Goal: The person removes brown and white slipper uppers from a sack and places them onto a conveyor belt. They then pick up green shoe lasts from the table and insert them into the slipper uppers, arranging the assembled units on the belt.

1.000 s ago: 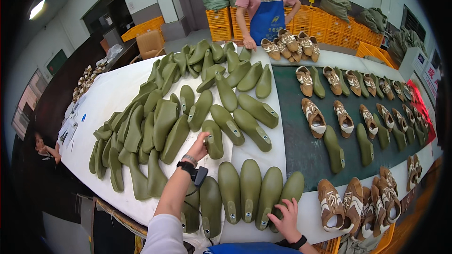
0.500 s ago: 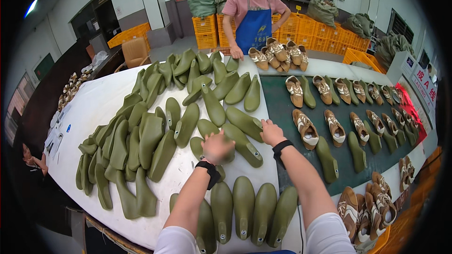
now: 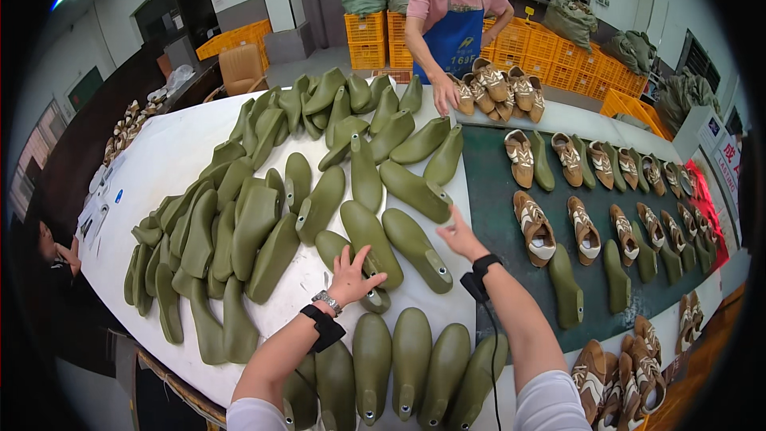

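Note:
Many olive-green shoe lasts lie on the white tabletop. My left hand (image 3: 353,279) is open, fingers spread, over a last (image 3: 369,231) and the one beside it; whether it presses on them I cannot tell. My right hand (image 3: 461,238) holds nothing, its thumb and forefinger apart, just below the heel end of a slanting last (image 3: 415,191). Between my hands another last (image 3: 416,249) lies with its metal-ringed hole toward me. Closest to me, a row of lasts (image 3: 412,355) points away, partly behind my left forearm.
A large heap of lasts (image 3: 231,223) covers the table's left side. On the right, a green conveyor belt (image 3: 511,287) carries brown-and-white sneakers (image 3: 534,227) and lasts in rows. Across the table, a person in a blue apron (image 3: 451,40) rests a hand beside piled sneakers (image 3: 495,88). Orange crates (image 3: 365,40) stand behind.
My left hand has spread its fingers and drawn slightly nearer; the lasts around it have shifted. My right hand has come off the slanting last's end. The person opposite leans toward the piled sneakers.

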### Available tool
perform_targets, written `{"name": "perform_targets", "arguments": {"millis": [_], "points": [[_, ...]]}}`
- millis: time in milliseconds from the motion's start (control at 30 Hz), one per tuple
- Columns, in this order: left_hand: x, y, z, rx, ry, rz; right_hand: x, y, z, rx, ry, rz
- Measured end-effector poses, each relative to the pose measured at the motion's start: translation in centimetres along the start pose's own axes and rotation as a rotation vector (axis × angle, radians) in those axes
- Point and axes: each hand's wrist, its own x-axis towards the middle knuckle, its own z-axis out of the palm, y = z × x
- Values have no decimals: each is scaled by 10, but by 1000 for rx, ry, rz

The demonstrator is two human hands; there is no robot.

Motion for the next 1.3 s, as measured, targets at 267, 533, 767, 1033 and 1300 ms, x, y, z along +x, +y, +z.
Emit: {"name": "perform_targets", "arguments": {"millis": [267,533,767,1033,1300], "points": [[29,24,18,-208,3,-190,-71,-29,36,-424,-20,-157],[7,72,30,9,-249,88,-134,-49,25,-681,-32,38],[82,7,-7,139,268,41,-143,-44,25,-725,-2,1],[114,-103,-70,127,306,-318,-140,-49,28,-781,21,-36],[39,-69,-89,-213,-819,-56,-140,-50,30,-791,-21,-38]]}}
